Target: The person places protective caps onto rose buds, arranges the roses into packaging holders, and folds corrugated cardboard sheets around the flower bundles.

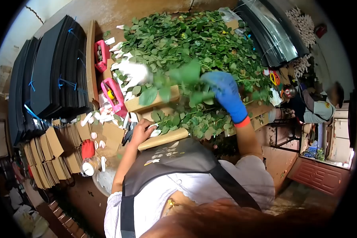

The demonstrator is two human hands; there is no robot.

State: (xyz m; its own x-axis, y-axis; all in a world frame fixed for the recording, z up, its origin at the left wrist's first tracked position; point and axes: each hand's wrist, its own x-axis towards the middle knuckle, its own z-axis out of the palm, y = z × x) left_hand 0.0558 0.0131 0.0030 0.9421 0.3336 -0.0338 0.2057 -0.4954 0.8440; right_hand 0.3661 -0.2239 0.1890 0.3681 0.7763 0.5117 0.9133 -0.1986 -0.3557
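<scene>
My right hand (225, 93), in a blue knitted glove with a red cuff, is closed around a leafy rose stem (186, 73), blurred by motion, above the pile of leaves. A bright white blur at its left end hides the flower head. My bare left hand (141, 131) lies by the end of a corrugated cardboard wrap (164, 139), fingers apart, against a white rose head (155, 131). Leafy rose stems (194, 121) lie inside the wrap, between its near roll and a raised far flap (152, 99).
A large heap of leafy stems (186, 39) covers the table's back. Pink holders (114, 95) stand left of it, near black sheet stacks (59, 65) and folded cardboard (53, 154). A red glove (88, 149) lies by a jar (89, 167). Another person (319, 107) is at right.
</scene>
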